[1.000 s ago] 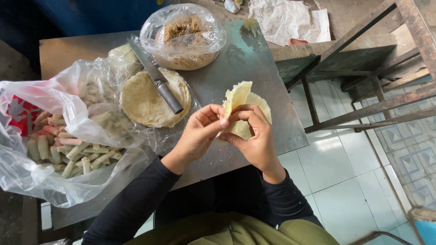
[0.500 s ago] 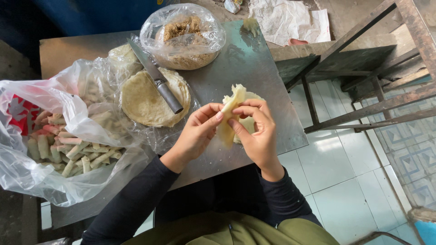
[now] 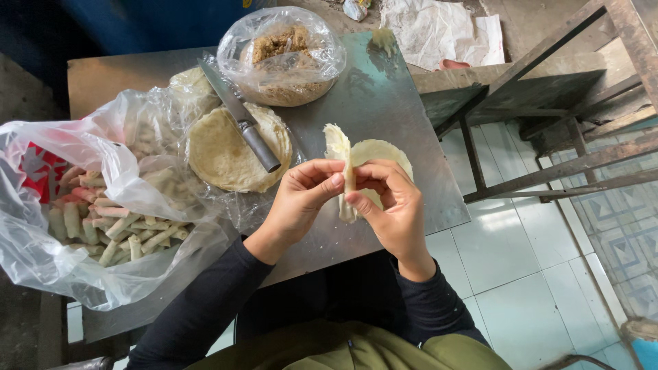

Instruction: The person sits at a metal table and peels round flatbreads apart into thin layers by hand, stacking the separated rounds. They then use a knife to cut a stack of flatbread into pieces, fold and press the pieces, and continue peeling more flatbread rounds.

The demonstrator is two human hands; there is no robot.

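My left hand (image 3: 301,199) and my right hand (image 3: 389,205) together pinch a pale thin wrapper (image 3: 340,156) rolled into a narrow tube, held upright just above the metal table (image 3: 384,96). Fingertips of both hands meet on the roll's lower half. Under it lies a round flat wrapper (image 3: 384,154) on the table. To the left sits a stack of round wrappers (image 3: 223,154) with a knife (image 3: 243,120) resting across it.
A clear plastic bag with brown filling (image 3: 284,58) stands at the table's far side. A large open plastic bag holding several finished rolls (image 3: 103,219) fills the left. Crumpled paper (image 3: 435,27) lies beyond. A rusty metal frame (image 3: 548,137) stands to the right over white tiles.
The wrapper was a broad folded sheet a second ago; both hands have rolled it tighter into a slim tube. The hands stayed in about the same place.
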